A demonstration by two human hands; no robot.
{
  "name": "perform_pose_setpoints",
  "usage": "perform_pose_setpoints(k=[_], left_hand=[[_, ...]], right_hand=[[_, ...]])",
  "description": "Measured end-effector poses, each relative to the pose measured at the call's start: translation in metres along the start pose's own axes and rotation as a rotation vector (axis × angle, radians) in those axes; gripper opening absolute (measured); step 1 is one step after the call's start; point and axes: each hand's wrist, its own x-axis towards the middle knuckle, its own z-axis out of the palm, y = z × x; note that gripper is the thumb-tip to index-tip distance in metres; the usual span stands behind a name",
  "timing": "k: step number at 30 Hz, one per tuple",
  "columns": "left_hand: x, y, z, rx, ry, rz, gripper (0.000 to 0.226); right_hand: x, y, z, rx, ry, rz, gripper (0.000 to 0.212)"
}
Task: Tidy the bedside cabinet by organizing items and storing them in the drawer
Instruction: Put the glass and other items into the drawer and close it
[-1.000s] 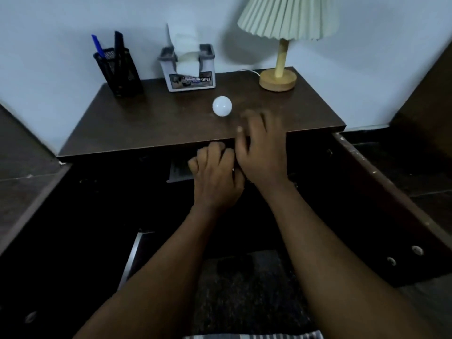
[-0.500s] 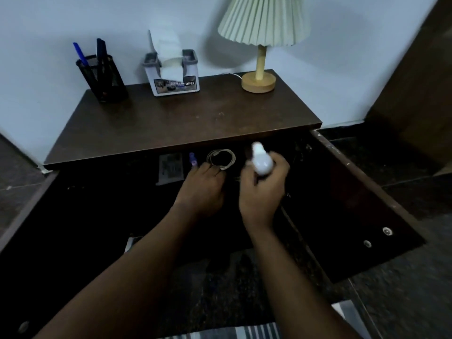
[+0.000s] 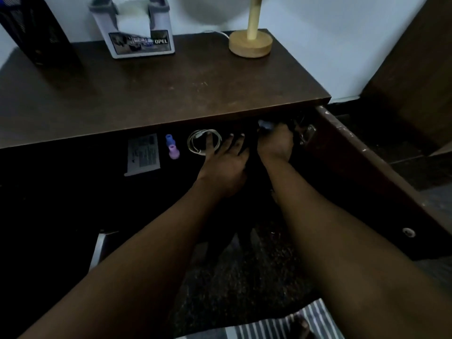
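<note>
Head view: left hand [image 3: 225,165] spread, touching coiled cable [image 3: 191,143]; right hand [image 3: 275,143] curled round bulb [image 3: 265,124] at drawer [image 3: 354,152] back

Deep in the drawer [image 3: 97,187], my left hand [image 3: 225,162] and right hand [image 3: 275,143], gripping a bulb [image 3: 264,124], sit under the overhanging cabinet top [image 3: 171,94]. A coiled cable [image 3: 193,146], two caps [image 3: 172,146] and a card [image 3: 143,155] line the back; the side panel [image 3: 367,167] hems the right. Dark floor lies open leftward.
</note>
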Motion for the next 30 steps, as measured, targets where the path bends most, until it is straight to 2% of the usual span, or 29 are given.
perform_pose_setpoints(k=[5,10,16,21,25,30], left_hand=[[0.011,0.008,-0.004,-0.020,0.014,-0.026,0.065],[0.008,0.010,-0.013,-0.054,0.042,-0.069,0.066],[-0.022,0.007,-0.039,-0.013,0.081,-0.082,0.064],[-0.085,-0.009,-0.061,0.112,0.067,-0.087,0.063],[-0.155,-0.031,-0.086,0.218,0.036,-0.123,0.060],[-0.256,-0.068,-0.132,0.350,0.103,-0.259,0.029]], right_hand=[[0.011,0.008,0.006,-0.051,-0.004,-0.030,0.027],[-0.008,0.003,-0.008,-0.064,0.026,0.022,0.042],[-0.062,-0.001,-0.046,-0.094,0.030,-0.049,0.031],[-0.132,-0.013,-0.042,-0.120,-0.113,-0.226,0.031],[-0.196,-0.037,-0.021,-0.098,-0.262,-0.302,0.029],[-0.279,-0.073,0.012,0.052,-0.561,-0.493,0.028]])
